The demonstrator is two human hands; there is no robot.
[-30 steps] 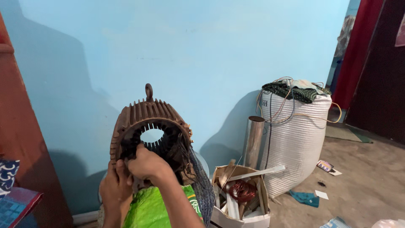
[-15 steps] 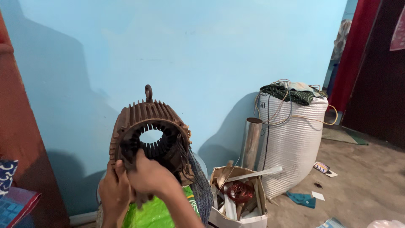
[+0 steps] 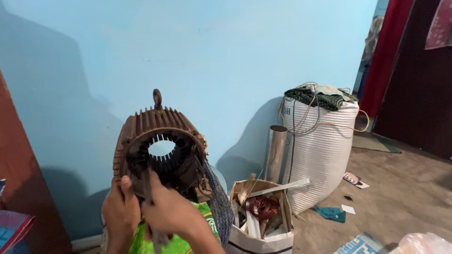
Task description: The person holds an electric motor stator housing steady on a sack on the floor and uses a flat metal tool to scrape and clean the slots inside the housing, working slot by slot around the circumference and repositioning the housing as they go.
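Standing upright before blue wall (image 3: pixel 226 51): rusty brown motor stator housing (image 3: pixel 157 141), ribbed fins outside, slotted core inside, lifting eye on top, sitting on green sack (image 3: pixel 175 242). Left hand (image 3: pixel 120 207) gripping housing's lower rim. Right hand (image 3: pixel 170 211) pinching grey strip (image 3: pixel 147 186) at bore. Cardboard box (image 3: pixel 261 226) of scrap, metal pipe (image 3: pixel 275 153), white woven sack (image 3: pixel 322 146) standing nearby on floor.

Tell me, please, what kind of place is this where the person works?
Probably a small home repair workshop for electric motors. Both hands work at a rusty finned motor housing. Beside it a cardboard box holds a copper wire coil and scraps, and a white woven sack with loose wires stands by the blue wall.
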